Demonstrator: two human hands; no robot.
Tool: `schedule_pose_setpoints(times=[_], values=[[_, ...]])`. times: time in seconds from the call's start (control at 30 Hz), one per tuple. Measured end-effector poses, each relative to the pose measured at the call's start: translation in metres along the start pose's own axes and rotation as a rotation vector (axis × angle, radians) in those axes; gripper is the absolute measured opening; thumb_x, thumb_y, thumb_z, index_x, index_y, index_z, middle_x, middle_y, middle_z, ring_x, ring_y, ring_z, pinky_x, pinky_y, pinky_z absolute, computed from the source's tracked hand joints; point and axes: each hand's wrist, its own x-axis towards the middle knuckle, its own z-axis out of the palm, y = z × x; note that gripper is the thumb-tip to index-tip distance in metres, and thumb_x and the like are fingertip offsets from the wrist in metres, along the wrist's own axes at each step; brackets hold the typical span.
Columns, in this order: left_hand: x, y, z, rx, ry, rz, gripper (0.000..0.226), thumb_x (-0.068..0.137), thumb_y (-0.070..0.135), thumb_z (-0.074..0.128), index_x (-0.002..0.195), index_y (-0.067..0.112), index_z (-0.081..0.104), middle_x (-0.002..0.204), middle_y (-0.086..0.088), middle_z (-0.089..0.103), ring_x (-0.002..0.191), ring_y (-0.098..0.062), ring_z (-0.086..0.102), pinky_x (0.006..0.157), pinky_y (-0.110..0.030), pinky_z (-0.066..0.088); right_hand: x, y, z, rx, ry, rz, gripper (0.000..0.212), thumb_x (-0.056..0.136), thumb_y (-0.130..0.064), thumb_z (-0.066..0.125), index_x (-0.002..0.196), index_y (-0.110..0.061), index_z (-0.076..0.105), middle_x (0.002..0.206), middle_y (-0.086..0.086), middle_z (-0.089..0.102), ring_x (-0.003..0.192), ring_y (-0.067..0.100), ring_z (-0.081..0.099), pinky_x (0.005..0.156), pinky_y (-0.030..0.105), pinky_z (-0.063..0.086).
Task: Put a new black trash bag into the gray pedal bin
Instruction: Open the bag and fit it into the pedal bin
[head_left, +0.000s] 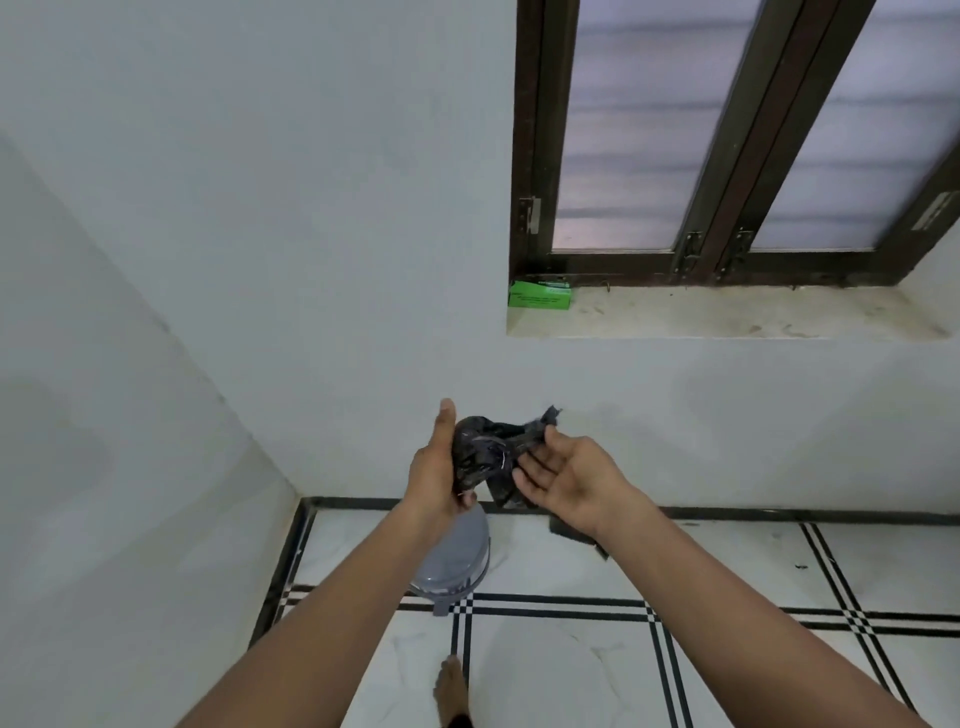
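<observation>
L hand (434, 470) grips crumpled black plastic trash bag (480, 452), R hand (566, 475) pinches its end, w/ both over round gray plastic pedal bin (457, 558)

light: soft, even daylight via frosted window (727, 130) | shadows: faint | edges: wide-angle bowing | blur: slight

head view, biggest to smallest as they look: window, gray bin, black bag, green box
1. window
2. gray bin and black bag: look about alike, bin partly hidden, so tied
3. green box
</observation>
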Motion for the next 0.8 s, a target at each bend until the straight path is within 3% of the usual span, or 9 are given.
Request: schedule_pose_setpoints(times=[0.1,0.2,0.27,0.33,0.4,0.47,0.57,0.67,0.8], values=[[-0.008,-0.006,-0.025,0.045,-0.122,-0.037,0.071,0.068,0.082,0.074,0.100,0.018,0.068,0.069,0.000,0.057,0.050,-0.014,0.041,0.048,-0.024,0.034,-0.006,0.011,0.007,0.084,-0.004,0.043,0.030,0.107,-0.031,0.050,0.096,-0.008,0.066,0.087,0.007,0.069,0.085,0.023,0.063,0.074,0.036,0.052],[-0.019,-0.007,-0.041,0.258,-0.155,0.059,0.067,0.078,0.055,0.084,0.131,0.035,0.048,0.080,-0.004,0.068,0.057,-0.016,0.060,0.059,-0.032,0.054,-0.009,0.021,0.018,0.000,-0.026,0.018,0.037,0.102,-0.045,0.056,0.105,-0.011,0.070,0.087,0.005,0.076,0.078,0.019,0.068,0.064,0.030,0.052],[-0.014,-0.010,-0.051,0.485,-0.037,0.264,0.053,0.087,0.044,0.079,0.132,0.047,0.051,0.105,-0.005,0.070,0.087,-0.020,0.072,0.075,-0.033,0.058,-0.008,0.027,0.025,-0.055,-0.020,0.001,0.035,0.098,-0.047,0.063,0.107,-0.014,0.070,0.085,0.004,0.075,0.072,0.017,0.069,0.059,0.026,0.052],[-0.006,-0.010,-0.063,0.802,0.123,0.553,0.026,0.091,0.039,0.075,0.116,0.044,0.070,0.119,0.001,0.055,0.115,-0.022,0.060,0.090,-0.030,0.051,-0.007,0.033,0.032,-0.094,-0.027,-0.016,0.037,0.095,-0.047,0.066,0.111,-0.014,0.070,0.085,0.004,0.075,0.071,0.018,0.070,0.060,0.027,0.055],[-0.006,-0.003,-0.074,0.963,0.139,0.737,0.015,0.096,0.030,0.068,0.105,0.037,0.077,0.111,0.006,0.056,0.108,-0.017,0.059,0.088,-0.028,0.053,-0.007,0.040,0.043,-0.102,-0.075,-0.031,0.043,0.096,-0.048,0.064,0.120,-0.012,0.071,0.091,0.003,0.078,0.077,0.018,0.073,0.069,0.029,0.059],[-0.011,0.010,-0.085,0.895,-0.025,0.662,0.017,0.100,0.032,0.061,0.105,0.035,0.077,0.099,0.009,0.070,0.090,-0.014,0.069,0.073,-0.023,0.053,-0.009,0.049,0.057,-0.125,-0.117,-0.049,0.046,0.098,-0.047,0.062,0.126,-0.012,0.071,0.101,0.003,0.080,0.084,0.018,0.076,0.073,0.030,0.060],[-0.020,0.029,-0.103,0.808,-0.260,0.414,0.031,0.094,0.057,0.065,0.092,0.029,0.078,0.086,0.003,0.079,0.080,-0.016,0.077,0.064,-0.021,0.053,-0.010,0.062,0.076,-0.193,-0.176,-0.056,0.044,0.100,-0.045,0.059,0.125,-0.010,0.070,0.113,0.010,0.078,0.096,0.024,0.077,0.072,0.032,0.063],[-0.011,0.038,-0.129,0.831,-0.175,0.429,0.031,0.094,0.048,0.070,0.080,0.021,0.074,0.083,-0.007,0.077,0.076,-0.022,0.073,0.066,-0.030,0.054,-0.010,0.077,0.098,-0.281,-0.178,-0.082,0.038,0.099,-0.040,0.063,0.120,-0.009,0.071,0.109,0.010,0.079,0.090,0.022,0.078,0.073,0.032,0.061],[-0.002,0.055,-0.160,0.299,-0.067,0.117,0.017,0.102,0.025,0.057,0.091,0.018,0.067,0.097,-0.009,0.071,0.088,-0.024,0.065,0.082,-0.039,0.054,-0.008,0.088,0.110,-0.446,-0.160,-0.151,0.029,0.082,-0.033,0.082,0.104,-0.027,0.063,0.101,0.003,0.074,0.085,0.019,0.069,0.068,0.029,0.048]])
